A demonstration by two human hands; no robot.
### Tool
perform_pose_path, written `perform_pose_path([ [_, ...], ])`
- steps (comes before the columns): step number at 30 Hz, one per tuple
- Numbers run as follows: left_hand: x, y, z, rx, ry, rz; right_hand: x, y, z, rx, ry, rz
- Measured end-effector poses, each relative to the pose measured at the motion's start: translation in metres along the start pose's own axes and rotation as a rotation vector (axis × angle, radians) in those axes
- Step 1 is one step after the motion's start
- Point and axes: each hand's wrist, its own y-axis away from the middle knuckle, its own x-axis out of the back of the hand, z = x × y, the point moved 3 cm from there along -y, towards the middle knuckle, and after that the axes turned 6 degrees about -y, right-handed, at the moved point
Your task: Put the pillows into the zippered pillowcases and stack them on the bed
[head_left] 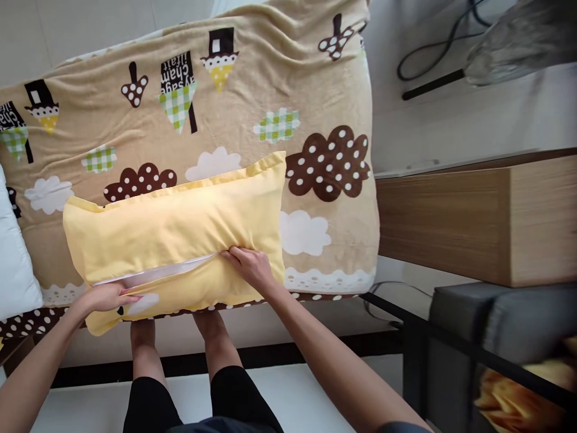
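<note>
A yellow pillow (180, 228) lies across the near edge of a bed covered with a beige patterned blanket (252, 90). Along the pillow's near side runs a zipper opening (157, 272) that shows white filling. My right hand (250, 267) pinches the zipper at the right end of the opening, fingers closed. My left hand (106, 296) presses on the yellow cover at the left end of the opening, fingers closed on the fabric.
A white pillow (13, 258) lies at the left edge of the bed. A wooden cabinet (473, 216) stands to the right, with a dark frame (419, 325) and grey box below. A black cable (433, 54) lies on the floor beyond. My legs stand against the bed.
</note>
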Motion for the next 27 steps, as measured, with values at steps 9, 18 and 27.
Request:
perform_pose_path([
  [9, 0.005, 0.06, 0.011, -0.077, -0.494, 1.057, 0.024, 0.007, 0.002, 0.023, -0.116, 0.126],
  [18, 0.044, -0.027, 0.001, 0.054, 0.13, 1.091, 0.034, -0.02, -0.016, -0.135, -0.108, 0.351],
  [27, 0.053, 0.097, -0.002, -0.237, -0.366, 0.989, 0.069, 0.038, -0.031, 0.354, 0.172, 0.299],
])
